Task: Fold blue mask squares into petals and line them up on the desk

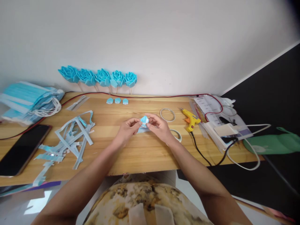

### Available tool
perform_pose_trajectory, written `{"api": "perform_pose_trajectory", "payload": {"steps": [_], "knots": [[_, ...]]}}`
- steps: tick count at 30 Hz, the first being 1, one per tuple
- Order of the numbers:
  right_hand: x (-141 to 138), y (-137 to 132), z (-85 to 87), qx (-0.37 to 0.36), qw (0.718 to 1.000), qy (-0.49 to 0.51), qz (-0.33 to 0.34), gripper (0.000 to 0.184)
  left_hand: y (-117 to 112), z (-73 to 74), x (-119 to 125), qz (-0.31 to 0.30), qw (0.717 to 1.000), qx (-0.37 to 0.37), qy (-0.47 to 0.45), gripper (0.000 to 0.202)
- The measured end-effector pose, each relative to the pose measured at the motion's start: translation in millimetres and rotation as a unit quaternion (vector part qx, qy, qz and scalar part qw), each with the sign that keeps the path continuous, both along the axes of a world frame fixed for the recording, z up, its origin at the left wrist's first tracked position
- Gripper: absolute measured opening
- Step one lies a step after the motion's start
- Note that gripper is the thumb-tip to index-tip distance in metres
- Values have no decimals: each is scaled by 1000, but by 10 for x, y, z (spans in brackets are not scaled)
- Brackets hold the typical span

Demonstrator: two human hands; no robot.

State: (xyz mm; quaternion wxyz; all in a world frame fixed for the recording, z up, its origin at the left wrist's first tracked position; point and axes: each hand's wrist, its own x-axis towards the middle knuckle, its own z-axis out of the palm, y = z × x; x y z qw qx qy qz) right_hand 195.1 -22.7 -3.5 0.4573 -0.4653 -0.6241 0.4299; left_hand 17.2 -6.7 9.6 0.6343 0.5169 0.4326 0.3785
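Between both hands, just above the table, is a small folded blue-and-white piece of mask fabric (144, 120). My left hand (130, 127) pinches its left side with thumb and fingers. Its right side is gripped by my right hand (158, 125). Under the fingers lies more light blue fabric (142, 130), partly hidden. Three folded blue petals (117, 100) rest in a row farther back. Against the wall lean several blue fabric flowers (102, 77) on thin sticks.
Blue fabric strips (72, 137) are heaped at the left, near a phone (23, 150) and a stack of face masks (25, 97). Tape rolls (167, 115), a yellow glue gun (191, 119), a power strip (217, 137) with cables and a green bottle (269, 143) lie at the right.
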Motion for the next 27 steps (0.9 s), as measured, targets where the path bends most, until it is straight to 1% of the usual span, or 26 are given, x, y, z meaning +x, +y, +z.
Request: {"api": "perform_pose_trajectory", "payload": {"steps": [3, 6, 9, 12, 15, 17, 23, 27], "knots": [[3, -7, 3, -16, 1000, 15, 4, 39, -7, 11, 5, -14, 1000, 0, 2, 34], [8, -11, -2, -22, 1000, 19, 2, 42, -13, -6, 19, -38, 999, 23, 27, 32], [8, -11, -4, -16, 1000, 4, -15, 42, -16, -37, 33, -54, 995, 52, 60, 31], [8, -9, 9, -10, 999, 13, -39, 38, -16, -53, 35, -56, 994, 63, 75, 31], [15, -2, 32, -13, 998, 26, -58, 34, -8, -43, 27, -45, 995, 57, 70, 31], [22, 5, 39, -18, 998, 35, -58, 34, 1, -32, 18, -28, 997, 49, 59, 30], [8, 20, -19, -22, 999, 31, 1, 44, 32, -33, -2, 16, 998, 38, 51, 30], [-6, 24, -49, -10, 1000, 18, -2, 43, 56, -76, -6, 28, 997, 43, 51, 32]]}}
